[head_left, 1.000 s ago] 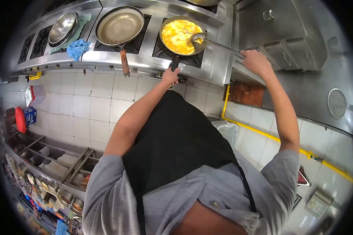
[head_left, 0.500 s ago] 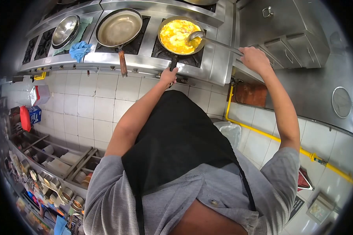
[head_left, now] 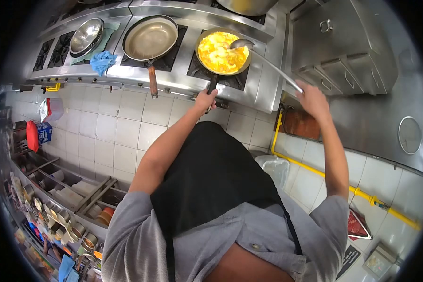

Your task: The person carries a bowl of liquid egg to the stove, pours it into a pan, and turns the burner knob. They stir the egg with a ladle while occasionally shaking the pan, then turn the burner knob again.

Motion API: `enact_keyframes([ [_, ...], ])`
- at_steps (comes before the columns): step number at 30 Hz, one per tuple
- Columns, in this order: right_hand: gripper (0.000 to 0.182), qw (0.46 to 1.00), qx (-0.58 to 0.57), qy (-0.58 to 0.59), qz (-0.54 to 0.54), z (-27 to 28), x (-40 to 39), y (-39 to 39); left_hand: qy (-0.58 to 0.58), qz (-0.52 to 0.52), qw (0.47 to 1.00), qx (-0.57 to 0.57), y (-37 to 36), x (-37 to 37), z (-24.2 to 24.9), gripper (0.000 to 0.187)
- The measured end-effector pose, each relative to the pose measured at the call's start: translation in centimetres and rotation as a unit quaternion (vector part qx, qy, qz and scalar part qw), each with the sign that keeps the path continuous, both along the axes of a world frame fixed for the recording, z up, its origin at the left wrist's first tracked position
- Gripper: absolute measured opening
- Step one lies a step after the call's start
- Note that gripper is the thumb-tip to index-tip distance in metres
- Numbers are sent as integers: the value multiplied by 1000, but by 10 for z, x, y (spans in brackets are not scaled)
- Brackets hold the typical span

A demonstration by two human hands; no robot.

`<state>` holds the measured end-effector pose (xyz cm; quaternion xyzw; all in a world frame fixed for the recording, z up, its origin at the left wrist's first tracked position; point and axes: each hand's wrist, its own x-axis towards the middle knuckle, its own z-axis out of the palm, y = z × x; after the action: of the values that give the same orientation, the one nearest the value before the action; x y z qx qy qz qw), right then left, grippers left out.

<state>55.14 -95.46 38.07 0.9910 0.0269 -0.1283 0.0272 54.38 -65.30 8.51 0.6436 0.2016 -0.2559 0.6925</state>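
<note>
A frying pan sits on the right burner of the stove, filled with soft yellow-and-white scrambled eggs. Its black handle points toward me, and my left hand is closed around it. My right hand grips the far end of a long metal ladle. The ladle's bowl rests at the right side of the eggs, partly over the pan's rim. How deep the bowl's underside sits in the eggs is hidden.
Left of the pan stands another frying pan with a wooden handle jutting past the stove edge. Metal bowls and a blue cloth lie farther left. A steel counter is on the right, with a yellow pipe below.
My right hand has come slightly down and right, and the ladle's bowl has shifted toward the right side of the eggs. My left hand keeps its hold on the handle.
</note>
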Motion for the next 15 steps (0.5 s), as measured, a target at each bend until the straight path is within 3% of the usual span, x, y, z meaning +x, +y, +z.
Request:
enact_keyframes([
  [7, 43, 985, 152, -27, -77, -54, -61, -4, -15, -59, 998, 21, 12, -2, -2, 49],
  [9, 48, 952, 277, -20, -129, -81, -70, -8, -3, -60, 998, 19, 11, -6, 4, 43],
  [11, 50, 955, 277, -26, -103, -88, -74, -8, 4, -52, 999, 15, 11, -8, 0, 46],
  [13, 52, 933, 335, -70, -108, -128, -83, -14, 3, -50, 999, 14, 10, -9, -2, 48],
  [14, 39, 913, 383, -74, -123, -133, -82, -6, -9, -69, 997, 13, 14, -11, -2, 66],
  [15, 34, 846, 485, 43, -217, -128, -81, -11, -13, -58, 998, 17, 16, -16, -2, 66],
])
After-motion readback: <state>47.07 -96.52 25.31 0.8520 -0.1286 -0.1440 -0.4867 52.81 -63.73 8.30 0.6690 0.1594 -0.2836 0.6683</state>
